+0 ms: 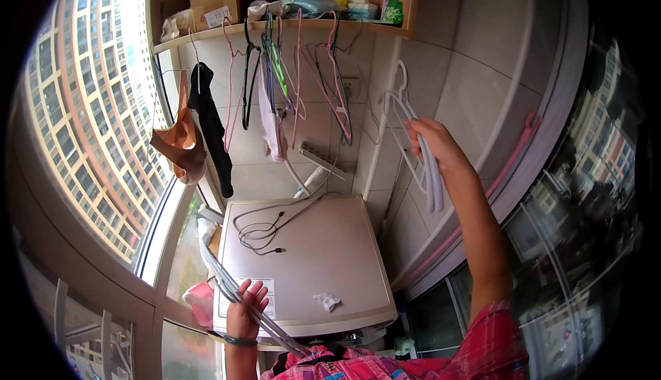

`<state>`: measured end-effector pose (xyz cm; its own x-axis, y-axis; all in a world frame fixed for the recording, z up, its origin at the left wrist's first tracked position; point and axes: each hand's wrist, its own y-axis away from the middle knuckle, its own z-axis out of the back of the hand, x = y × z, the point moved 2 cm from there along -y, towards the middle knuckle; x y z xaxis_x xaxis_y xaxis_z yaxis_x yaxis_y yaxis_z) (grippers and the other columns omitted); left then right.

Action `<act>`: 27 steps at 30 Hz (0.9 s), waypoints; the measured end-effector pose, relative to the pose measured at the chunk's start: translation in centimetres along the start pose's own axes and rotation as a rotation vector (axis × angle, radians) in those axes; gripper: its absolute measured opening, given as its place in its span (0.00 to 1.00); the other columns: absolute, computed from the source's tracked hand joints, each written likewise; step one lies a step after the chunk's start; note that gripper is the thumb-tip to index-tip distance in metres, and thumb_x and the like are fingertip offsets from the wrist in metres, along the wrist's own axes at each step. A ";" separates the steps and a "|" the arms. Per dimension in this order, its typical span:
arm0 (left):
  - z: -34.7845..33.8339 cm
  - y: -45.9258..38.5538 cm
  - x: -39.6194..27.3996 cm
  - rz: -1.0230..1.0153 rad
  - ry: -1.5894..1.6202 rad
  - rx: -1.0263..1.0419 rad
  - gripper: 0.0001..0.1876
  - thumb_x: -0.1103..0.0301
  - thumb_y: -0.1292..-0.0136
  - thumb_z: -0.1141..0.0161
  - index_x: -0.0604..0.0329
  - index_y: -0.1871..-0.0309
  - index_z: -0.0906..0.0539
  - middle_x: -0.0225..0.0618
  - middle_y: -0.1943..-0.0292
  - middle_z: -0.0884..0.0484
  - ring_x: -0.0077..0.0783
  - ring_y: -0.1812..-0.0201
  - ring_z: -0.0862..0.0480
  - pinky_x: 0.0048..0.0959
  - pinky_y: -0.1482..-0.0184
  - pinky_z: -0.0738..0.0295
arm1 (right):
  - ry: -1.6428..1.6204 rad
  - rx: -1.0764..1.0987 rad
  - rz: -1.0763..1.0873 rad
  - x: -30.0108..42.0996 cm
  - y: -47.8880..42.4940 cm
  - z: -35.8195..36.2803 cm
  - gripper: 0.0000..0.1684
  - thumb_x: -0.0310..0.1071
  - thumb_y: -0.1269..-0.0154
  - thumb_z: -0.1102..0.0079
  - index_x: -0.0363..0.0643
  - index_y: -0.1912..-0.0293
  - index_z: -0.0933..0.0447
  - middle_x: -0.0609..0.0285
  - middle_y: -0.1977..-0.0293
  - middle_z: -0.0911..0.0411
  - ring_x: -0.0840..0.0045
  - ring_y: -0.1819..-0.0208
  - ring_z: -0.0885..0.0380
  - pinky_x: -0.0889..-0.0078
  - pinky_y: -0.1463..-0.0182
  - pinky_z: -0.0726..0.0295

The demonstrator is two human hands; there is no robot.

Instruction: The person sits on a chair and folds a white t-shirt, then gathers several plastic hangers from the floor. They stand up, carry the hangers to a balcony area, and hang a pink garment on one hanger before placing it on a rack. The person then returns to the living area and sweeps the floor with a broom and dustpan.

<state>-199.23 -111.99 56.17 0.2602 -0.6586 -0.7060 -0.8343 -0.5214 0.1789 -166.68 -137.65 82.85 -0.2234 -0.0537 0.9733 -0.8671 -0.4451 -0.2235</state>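
Note:
My right hand grips several white-grey clothes hangers and holds them up at the right, their hooks pointing upward beside the tiled wall. Low at the left, my left hand has more grey hangers lying across its palm, with its fingers partly spread; they slant from the window side down to my checked shirt. Pink hangers, a black hanger and others hang from the shelf edge. Among them hang a black garment, a tan garment and a pale pink cloth.
A white-topped appliance stands below, bearing a black cable and a crumpled tissue. The wooden shelf above holds a cardboard box and bags. A power strip is at the back wall. A window is on the left.

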 end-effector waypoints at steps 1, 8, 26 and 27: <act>-0.1 0.2 -0.1 -0.012 -0.005 -0.006 0.24 0.66 0.38 0.49 0.62 0.41 0.40 0.45 0.48 0.29 0.39 0.51 0.25 0.34 0.53 0.28 | -0.064 0.005 -0.034 0.4 -0.1 -0.5 0.12 0.38 0.37 0.54 0.39 0.63 0.29 0.71 0.79 0.35 0.88 0.79 0.37 0.86 0.77 0.38; 1.0 0.7 -0.1 -0.042 -0.001 -0.059 0.25 0.66 0.40 0.48 0.59 0.41 0.39 0.41 0.49 0.27 0.36 0.51 0.24 0.31 0.54 0.26 | -0.097 0.138 0.060 3.5 -1.0 0.2 0.13 0.38 0.37 0.55 0.39 0.60 0.30 0.71 0.79 0.35 0.88 0.81 0.38 0.86 0.78 0.37; -3.2 1.6 0.5 -0.070 -0.004 -0.030 0.22 0.68 0.38 0.50 0.62 0.41 0.38 0.46 0.51 0.26 0.39 0.52 0.24 0.34 0.53 0.27 | 0.264 -0.109 0.156 2.9 -14.6 4.0 0.15 0.40 0.40 0.51 0.42 0.78 0.33 0.65 0.85 0.35 0.81 0.85 0.38 0.77 0.81 0.37; -3.6 1.8 0.5 -0.073 -0.005 -0.024 0.22 0.68 0.38 0.50 0.61 0.41 0.38 0.46 0.51 0.26 0.39 0.52 0.24 0.34 0.53 0.27 | 0.272 -0.125 0.170 2.5 -14.7 3.8 0.15 0.40 0.40 0.51 0.43 0.78 0.33 0.66 0.84 0.35 0.82 0.84 0.38 0.77 0.80 0.36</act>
<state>-198.84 -115.13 58.60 0.3181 -0.6157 -0.7209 -0.8012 -0.5811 0.1428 -152.83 -134.64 88.77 -0.4650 0.1302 0.8757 -0.8516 -0.3363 -0.4022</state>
